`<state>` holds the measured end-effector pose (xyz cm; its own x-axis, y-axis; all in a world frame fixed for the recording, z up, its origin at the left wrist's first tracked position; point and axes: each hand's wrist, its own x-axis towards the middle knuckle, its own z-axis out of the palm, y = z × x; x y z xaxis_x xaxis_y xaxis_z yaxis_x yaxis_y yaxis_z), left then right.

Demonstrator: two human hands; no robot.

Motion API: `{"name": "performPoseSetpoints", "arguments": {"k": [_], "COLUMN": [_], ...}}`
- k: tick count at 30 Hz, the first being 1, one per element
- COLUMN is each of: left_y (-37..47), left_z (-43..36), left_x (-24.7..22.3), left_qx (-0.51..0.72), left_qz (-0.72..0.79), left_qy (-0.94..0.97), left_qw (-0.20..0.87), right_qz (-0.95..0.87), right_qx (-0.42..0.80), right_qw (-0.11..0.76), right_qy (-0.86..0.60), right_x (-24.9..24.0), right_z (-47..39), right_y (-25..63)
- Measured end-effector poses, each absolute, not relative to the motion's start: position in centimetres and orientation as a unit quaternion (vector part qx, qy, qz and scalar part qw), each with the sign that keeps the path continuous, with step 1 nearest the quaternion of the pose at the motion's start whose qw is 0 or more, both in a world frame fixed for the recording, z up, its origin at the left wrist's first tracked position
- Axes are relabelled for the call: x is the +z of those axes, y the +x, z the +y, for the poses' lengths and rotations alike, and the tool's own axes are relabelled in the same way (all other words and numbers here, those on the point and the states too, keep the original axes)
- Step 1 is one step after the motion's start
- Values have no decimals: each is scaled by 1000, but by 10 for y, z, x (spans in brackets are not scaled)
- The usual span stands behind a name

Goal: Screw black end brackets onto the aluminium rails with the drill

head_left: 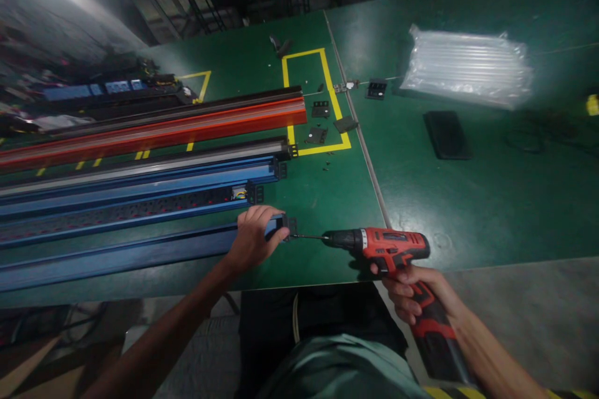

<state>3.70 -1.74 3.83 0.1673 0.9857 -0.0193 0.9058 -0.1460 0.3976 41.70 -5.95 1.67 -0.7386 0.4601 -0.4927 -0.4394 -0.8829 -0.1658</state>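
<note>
My left hand (257, 234) is wrapped over the right end of a long blue metal profile (178, 249), thumb on the near side by its black end bracket (292, 226). In my right hand (407, 293) is a red and black cordless drill (390, 246), gripped by its handle. A long thin bit (309, 236) runs from its chuck to the black bracket; its tip seems to meet the bracket, though the exact contact is too small to make out.
Beyond lie a blue strip with red-marked sockets (154, 212), more profiles, and an orange one (210, 121). Black brackets (317, 135) and small screws are scattered around a yellow-taped rectangle (322, 148). To the right are a plastic-wrapped bundle (468, 68) and a black flat block (447, 134).
</note>
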Motion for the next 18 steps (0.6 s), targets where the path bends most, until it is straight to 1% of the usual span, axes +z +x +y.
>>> {"name": "performPoseSetpoints", "arguments": {"k": [8,18], "left_y": [36,37], "left_z": [-16,-15], "left_x": [39,40], "left_qx": [120,124], "left_qz": [629,632], "left_qy": [751,744], "left_qw": [163,179], "right_qz": [-28,-27], "right_qx": [928,934], "right_qw": [226,208], "right_qy": [-296,-290], "right_x": [32,31], "right_z": [-55,-52], "right_y": [406,407]}}
